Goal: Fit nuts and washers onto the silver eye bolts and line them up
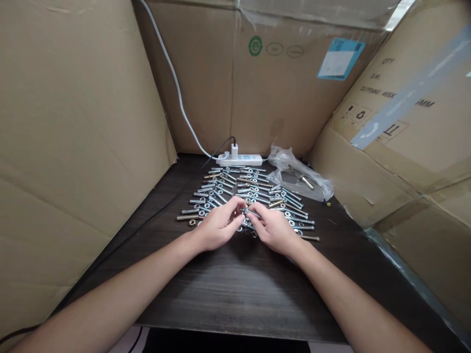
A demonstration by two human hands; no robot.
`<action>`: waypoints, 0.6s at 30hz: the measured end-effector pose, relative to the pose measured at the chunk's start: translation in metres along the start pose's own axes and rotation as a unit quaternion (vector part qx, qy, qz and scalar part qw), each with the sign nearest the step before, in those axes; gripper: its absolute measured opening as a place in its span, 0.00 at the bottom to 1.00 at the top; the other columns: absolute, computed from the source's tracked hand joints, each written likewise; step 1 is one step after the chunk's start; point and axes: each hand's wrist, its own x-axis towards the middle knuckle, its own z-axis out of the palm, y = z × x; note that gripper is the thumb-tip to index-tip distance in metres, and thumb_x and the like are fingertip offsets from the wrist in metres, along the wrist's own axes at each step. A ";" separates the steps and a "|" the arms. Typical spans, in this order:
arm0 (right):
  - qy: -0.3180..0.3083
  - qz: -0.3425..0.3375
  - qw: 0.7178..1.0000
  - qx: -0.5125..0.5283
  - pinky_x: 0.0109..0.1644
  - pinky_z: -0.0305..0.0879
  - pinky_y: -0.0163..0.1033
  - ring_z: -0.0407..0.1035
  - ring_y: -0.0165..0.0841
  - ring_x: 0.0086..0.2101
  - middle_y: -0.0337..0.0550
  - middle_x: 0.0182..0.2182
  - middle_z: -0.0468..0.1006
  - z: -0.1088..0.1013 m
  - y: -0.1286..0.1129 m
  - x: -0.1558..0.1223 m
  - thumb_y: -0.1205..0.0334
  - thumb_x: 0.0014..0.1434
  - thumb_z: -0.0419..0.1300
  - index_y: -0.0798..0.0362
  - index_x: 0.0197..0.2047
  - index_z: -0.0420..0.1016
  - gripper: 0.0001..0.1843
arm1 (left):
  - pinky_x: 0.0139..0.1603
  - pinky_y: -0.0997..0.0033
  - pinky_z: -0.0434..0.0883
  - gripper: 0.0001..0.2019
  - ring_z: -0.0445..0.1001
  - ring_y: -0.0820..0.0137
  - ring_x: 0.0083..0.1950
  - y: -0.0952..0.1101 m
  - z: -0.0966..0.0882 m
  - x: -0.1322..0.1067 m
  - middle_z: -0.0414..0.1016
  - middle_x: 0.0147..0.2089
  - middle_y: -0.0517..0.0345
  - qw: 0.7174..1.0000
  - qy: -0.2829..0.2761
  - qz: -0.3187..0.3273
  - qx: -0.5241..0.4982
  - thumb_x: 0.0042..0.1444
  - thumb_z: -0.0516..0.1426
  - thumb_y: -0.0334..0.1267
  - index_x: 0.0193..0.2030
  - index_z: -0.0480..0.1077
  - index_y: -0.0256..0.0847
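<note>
My left hand (pixel 220 224) and my right hand (pixel 275 227) meet over the middle of the table, fingertips pinched close together. Between them is a small silver bolt (pixel 252 212) with what looks like a nut (pixel 246 211) at its end. The left fingers close around the nut end, the right fingers around the bolt's shank; the fingers partly cover both. Under and around the hands lie rows of loose hardware: long silver bolts (pixel 304 222), metal sleeves (pixel 188 217), hex nuts (pixel 192 222) and washers (pixel 300 232). A few pieces are brass-coloured.
A white power strip (pixel 245 160) with a plugged-in charger lies behind the rows. Right of it rests a clear plastic bag (pixel 294 174) with a metal piece in it. Cardboard walls (pixel 272 98) enclose the dark table (pixel 228 294). A black cable (pixel 147 221) crosses the left side.
</note>
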 end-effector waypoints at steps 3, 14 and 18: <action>-0.001 0.000 1.000 0.004 0.28 0.54 0.32 0.64 0.30 0.21 0.37 0.23 0.71 0.001 -0.001 -0.001 0.58 0.65 0.48 0.51 0.41 0.66 0.09 | 0.33 0.74 0.63 0.10 0.66 0.74 0.32 0.001 0.001 -0.001 0.67 0.35 0.60 1.000 -0.019 -0.002 0.012 0.62 0.49 0.39 0.48 0.59 0.41; -0.008 -0.008 1.000 0.013 0.29 0.56 0.33 0.67 0.31 0.24 0.40 0.28 0.74 0.005 -0.003 -0.001 0.58 0.66 0.47 0.52 0.42 0.66 0.10 | 0.35 0.73 0.63 0.10 0.68 0.72 0.34 -0.003 -0.003 0.004 0.69 0.36 0.60 0.997 -0.064 -0.014 0.036 0.65 0.43 0.42 0.44 0.60 0.42; -0.017 -0.036 0.999 0.004 0.30 0.57 0.33 0.67 0.31 0.24 0.40 0.29 0.75 0.007 -0.008 -0.002 0.60 0.65 0.48 0.52 0.43 0.67 0.09 | 0.28 0.75 0.57 0.19 0.60 0.74 0.25 -0.007 -0.003 0.005 0.62 0.24 0.63 0.995 -0.067 -0.004 0.080 0.66 0.40 0.44 0.28 0.62 0.39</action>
